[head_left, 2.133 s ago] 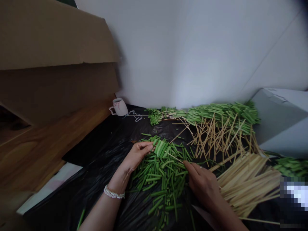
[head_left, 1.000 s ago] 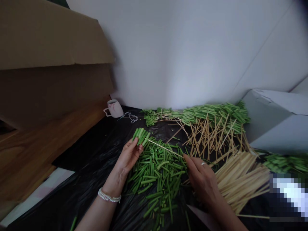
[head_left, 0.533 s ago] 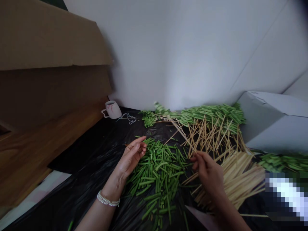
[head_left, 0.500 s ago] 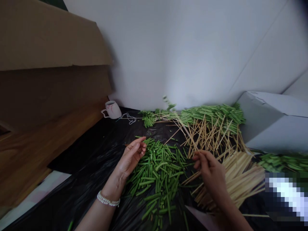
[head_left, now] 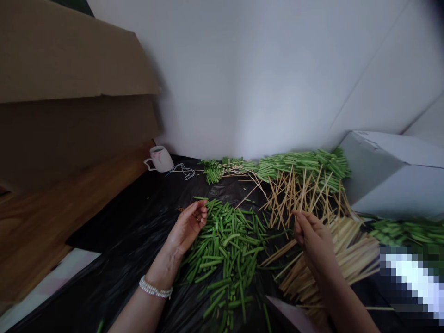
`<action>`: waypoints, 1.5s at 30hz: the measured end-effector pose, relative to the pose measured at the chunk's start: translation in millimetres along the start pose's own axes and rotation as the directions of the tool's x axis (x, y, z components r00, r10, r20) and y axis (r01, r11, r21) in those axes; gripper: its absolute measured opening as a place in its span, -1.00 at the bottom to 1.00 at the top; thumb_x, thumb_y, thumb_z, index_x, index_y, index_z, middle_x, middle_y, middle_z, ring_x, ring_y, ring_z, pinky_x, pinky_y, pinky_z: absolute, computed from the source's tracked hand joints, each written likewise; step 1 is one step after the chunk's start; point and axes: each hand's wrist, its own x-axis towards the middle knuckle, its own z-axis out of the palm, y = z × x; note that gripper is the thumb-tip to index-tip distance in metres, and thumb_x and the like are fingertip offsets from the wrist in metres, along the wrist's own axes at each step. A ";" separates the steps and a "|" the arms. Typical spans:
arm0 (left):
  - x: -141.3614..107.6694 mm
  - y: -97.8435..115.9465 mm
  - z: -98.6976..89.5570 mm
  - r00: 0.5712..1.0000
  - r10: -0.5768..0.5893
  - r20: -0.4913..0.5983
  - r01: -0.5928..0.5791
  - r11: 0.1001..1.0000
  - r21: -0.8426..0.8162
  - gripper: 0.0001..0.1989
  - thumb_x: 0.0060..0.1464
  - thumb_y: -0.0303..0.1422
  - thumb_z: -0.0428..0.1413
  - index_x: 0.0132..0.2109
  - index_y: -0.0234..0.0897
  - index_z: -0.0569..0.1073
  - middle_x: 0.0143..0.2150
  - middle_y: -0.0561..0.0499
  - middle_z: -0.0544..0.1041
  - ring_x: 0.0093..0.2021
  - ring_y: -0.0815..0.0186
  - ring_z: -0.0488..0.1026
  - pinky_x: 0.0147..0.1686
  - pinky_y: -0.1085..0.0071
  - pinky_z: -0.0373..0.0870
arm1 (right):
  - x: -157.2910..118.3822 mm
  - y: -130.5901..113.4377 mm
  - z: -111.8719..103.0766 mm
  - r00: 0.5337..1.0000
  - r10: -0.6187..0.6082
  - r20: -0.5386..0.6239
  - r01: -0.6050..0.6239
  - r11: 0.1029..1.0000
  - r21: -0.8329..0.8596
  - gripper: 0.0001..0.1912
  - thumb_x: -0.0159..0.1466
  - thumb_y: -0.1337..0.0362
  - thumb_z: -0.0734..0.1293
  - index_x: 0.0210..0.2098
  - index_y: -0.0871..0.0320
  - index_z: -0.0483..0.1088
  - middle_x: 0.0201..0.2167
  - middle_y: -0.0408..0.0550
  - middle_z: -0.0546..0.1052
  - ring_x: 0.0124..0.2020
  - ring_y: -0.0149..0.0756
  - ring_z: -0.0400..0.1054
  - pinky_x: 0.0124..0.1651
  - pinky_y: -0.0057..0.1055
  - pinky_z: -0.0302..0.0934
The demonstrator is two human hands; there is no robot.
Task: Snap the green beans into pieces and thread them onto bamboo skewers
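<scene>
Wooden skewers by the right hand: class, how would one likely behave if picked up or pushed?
The wooden skewers look thin and straight, so each is probably light and stiff, though it might snap if bent. Lying crisscrossed near the right hand, they would likely slide or roll apart when pushed.

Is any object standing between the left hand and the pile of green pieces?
Nothing visible stands in the way: the left hand is right at the edge of the pile of cut green stalks, with no object between them.

Left hand (head_left: 187,229), right hand (head_left: 314,240), one mug (head_left: 159,159), one bracelet (head_left: 155,290), three bean heaps (head_left: 225,259) (head_left: 301,163) (head_left: 405,231), two skewer heaps (head_left: 298,199) (head_left: 329,263).
</scene>
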 end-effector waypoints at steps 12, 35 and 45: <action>0.0 -3.4 -0.6 1.000 -0.003 0.030 0.002 0.999 0.045 -0.71 -0.07 -0.35 0.33 -0.17 -0.44 0.60 -0.38 0.01 0.52 -0.41 0.47 0.44 -0.43 0.60 0.42 | 5.1 -6.0 -10.0 0.944 -0.327 0.042 0.292 0.771 -0.566 -0.38 0.31 0.11 0.26 0.31 0.14 0.12 -0.49 -0.12 0.55 -0.69 -0.39 0.24 -0.59 -0.42 0.18; -8.9 -14.1 9.1 0.991 0.031 0.131 -0.082 0.912 0.402 -0.70 -0.05 -0.24 0.33 -0.20 -0.34 0.63 -0.36 -0.01 0.54 -0.35 0.42 0.42 -0.29 0.53 0.32 | -15.4 -15.7 -11.8 0.644 0.107 0.758 0.764 -0.027 -0.645 -0.72 0.12 0.60 0.21 -0.54 0.14 0.39 -0.44 -0.07 0.45 -0.37 -0.30 0.31 -0.27 -0.37 0.16; -9.7 -14.8 8.7 0.989 0.068 0.130 -0.123 0.870 0.478 -0.70 -0.04 -0.21 0.32 -0.21 -0.34 0.63 -0.35 -0.05 0.56 -0.35 0.38 0.43 -0.27 0.50 0.34 | -61.9 -24.6 19.0 0.238 -0.614 0.753 0.964 0.052 -0.262 -0.58 0.32 0.55 0.16 0.14 0.27 0.33 -0.11 0.11 0.57 -0.02 -0.19 0.37 -0.01 -0.17 0.25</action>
